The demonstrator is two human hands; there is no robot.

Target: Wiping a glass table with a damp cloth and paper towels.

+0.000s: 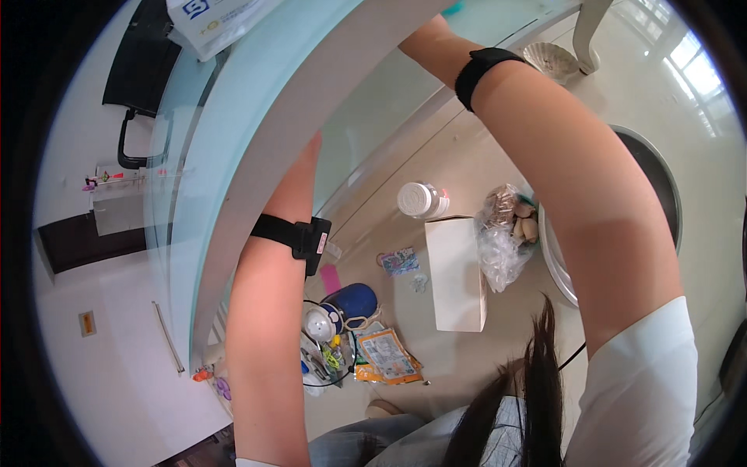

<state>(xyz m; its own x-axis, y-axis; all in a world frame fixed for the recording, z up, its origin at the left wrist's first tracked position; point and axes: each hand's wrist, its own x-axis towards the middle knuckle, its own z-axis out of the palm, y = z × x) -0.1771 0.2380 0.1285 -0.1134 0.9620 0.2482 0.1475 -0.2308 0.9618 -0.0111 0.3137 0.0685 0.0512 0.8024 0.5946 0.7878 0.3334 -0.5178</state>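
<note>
Both of my arms reach in under the pale curved rim [268,128] of a glass table, over a lower glass shelf [373,109]. The rim hides my left hand; only the forearm shows, with a black strap and small black box [313,245] on it. Of my right hand [426,35] just the part near the wrist is seen, beyond a black wristband [486,70]. Its fingers are covered by the rim, so what it holds or touches cannot be made out. A small teal thing [453,8] shows close to that hand.
A white package [222,23] lies on the tabletop. On the floor are a white-lidded jar [419,200], a white box [455,280], a clear plastic bag [502,253], a blue bottle-like thing [352,302] and orange packets [389,356]. A round basin [665,179] stands behind my right arm.
</note>
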